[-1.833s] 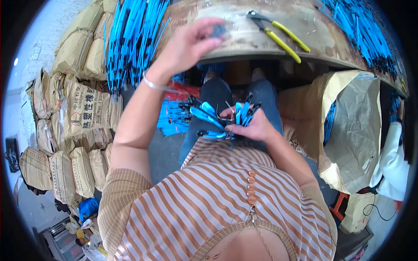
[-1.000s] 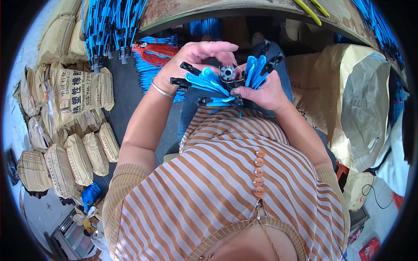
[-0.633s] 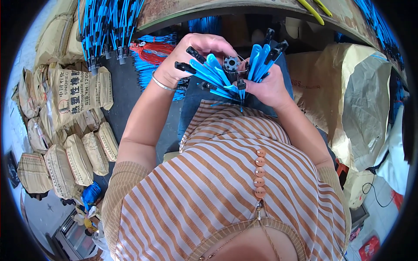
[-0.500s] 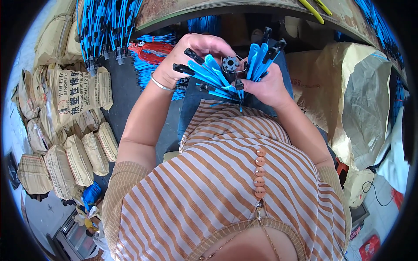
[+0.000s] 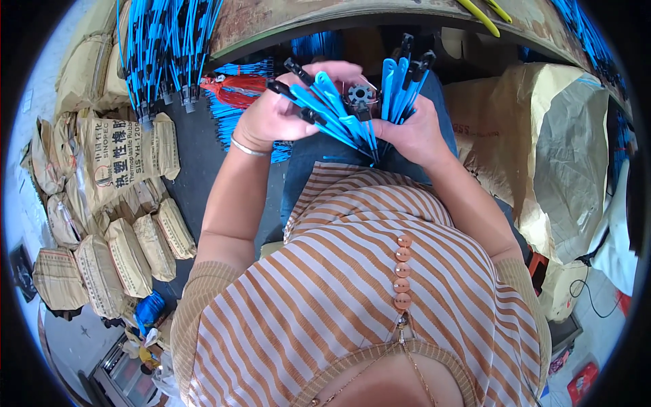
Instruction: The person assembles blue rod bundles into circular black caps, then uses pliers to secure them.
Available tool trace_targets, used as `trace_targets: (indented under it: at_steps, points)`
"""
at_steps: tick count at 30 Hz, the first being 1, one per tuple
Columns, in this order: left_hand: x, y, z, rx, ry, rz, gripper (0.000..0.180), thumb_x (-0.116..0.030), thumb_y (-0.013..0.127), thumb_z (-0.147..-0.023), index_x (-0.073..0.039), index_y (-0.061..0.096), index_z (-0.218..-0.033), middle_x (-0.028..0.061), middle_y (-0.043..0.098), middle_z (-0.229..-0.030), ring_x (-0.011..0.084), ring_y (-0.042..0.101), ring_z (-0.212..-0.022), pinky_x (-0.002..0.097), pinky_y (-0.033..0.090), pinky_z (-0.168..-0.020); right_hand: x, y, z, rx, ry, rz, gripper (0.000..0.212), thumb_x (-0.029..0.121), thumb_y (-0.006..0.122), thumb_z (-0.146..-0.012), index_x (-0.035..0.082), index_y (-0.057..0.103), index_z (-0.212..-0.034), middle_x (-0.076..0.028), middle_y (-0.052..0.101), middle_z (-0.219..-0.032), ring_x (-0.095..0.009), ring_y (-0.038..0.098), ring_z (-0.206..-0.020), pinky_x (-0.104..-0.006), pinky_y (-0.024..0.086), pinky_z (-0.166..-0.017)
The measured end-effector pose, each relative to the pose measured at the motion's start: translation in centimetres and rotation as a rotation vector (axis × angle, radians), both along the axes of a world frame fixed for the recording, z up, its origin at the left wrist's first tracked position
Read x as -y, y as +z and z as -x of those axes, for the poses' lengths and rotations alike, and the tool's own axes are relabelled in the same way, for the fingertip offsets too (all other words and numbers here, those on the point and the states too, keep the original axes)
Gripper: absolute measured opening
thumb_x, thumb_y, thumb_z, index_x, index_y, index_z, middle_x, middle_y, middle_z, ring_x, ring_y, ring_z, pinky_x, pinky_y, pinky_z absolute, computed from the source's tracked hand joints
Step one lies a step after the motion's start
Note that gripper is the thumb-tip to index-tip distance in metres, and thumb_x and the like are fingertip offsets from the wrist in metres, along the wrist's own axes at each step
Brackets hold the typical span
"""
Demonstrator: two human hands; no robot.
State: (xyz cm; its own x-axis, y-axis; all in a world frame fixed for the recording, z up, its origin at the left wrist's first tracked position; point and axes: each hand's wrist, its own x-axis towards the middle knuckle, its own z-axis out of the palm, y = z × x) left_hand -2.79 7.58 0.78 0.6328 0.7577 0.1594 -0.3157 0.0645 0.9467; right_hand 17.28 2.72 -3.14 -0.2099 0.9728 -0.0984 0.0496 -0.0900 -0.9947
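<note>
Above my lap is an umbrella frame of blue ribs (image 5: 332,102) with black joint ends, spread in two clusters around a dark notched hub (image 5: 360,94). My left hand (image 5: 271,117) curls around the left cluster, its fingers arched behind the hub. My right hand (image 5: 415,136) grips the right cluster from the side, with the thumb pressed near the hub. The ribs come together low, just above my striped top. Most of the fingertips are hidden behind the ribs.
A worn table edge (image 5: 298,22) curves across the front, with bundles of blue ribs (image 5: 166,47) hanging at its left and yellow handles (image 5: 479,15) on top. Red strands (image 5: 237,90) lie below. Brown sacks (image 5: 112,152) are stacked left; a large paper sack (image 5: 498,129) stands right.
The left cluster of ribs now stands more upright and nearer the hub, and the right cluster has tilted slightly left. My left hand has shifted a little downward; both hands keep their hold.
</note>
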Motion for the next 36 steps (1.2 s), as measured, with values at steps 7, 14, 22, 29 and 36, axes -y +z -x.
trace_targets:
  at_steps: [7,14,22,29,36]
  points:
    - [0.0,-0.5,-1.0,-0.241,0.124,-0.197,0.036,-0.008,0.07,-0.066,0.004,0.061,-0.099,0.0158,0.06,-0.104,0.0236,0.058,-0.094,0.0331,0.045,-0.08,-0.5,-0.1,-0.9,-0.064,0.005,-0.023,0.028,0.01,0.079,-0.067,0.002,0.061,-0.088,-0.002,0.062,-0.074,-0.009,0.057,-0.067,-0.0244,0.047,-0.063]
    - [0.8,-1.7,-2.4,-0.287,0.211,-0.201,0.028,-0.002,0.068,-0.066,0.004,0.062,-0.093,0.0139,0.061,-0.097,0.0224,0.059,-0.089,0.0316,0.046,-0.077,-0.2,-0.6,-1.6,-0.042,-0.021,-0.036,0.028,0.006,0.077,-0.067,0.002,0.059,-0.088,-0.003,0.062,-0.077,-0.01,0.058,-0.068,-0.0248,0.048,-0.063]
    - [0.4,-0.8,-4.7,-0.226,0.211,-0.154,0.033,0.006,0.073,-0.064,0.0,0.059,-0.093,0.0152,0.059,-0.094,0.022,0.058,-0.088,0.0311,0.047,-0.078,-0.2,-1.0,-2.3,-0.135,-0.084,-0.013,0.054,0.016,0.081,-0.062,0.004,0.052,-0.106,-0.006,0.061,-0.093,-0.014,0.057,-0.083,-0.0298,0.046,-0.078]
    - [0.4,0.3,-5.1,-0.308,0.169,-0.121,0.031,0.005,0.074,-0.064,0.0,0.06,-0.09,0.0157,0.06,-0.094,0.0223,0.058,-0.089,0.0314,0.047,-0.078,-0.1,-0.5,-2.8,-0.09,-0.078,-0.037,0.054,0.013,0.08,-0.063,0.004,0.051,-0.108,-0.006,0.06,-0.092,-0.014,0.057,-0.084,-0.0289,0.046,-0.077]
    - [0.0,-0.1,-5.3,-0.26,0.182,-0.184,0.03,0.004,0.073,-0.064,0.0,0.06,-0.091,0.016,0.06,-0.094,0.0231,0.058,-0.09,0.0326,0.047,-0.079,-0.4,-0.5,-3.3,-0.108,-0.042,-0.029,0.056,0.018,0.08,-0.063,0.004,0.05,-0.108,-0.009,0.061,-0.091,-0.015,0.058,-0.083,-0.0303,0.046,-0.076]
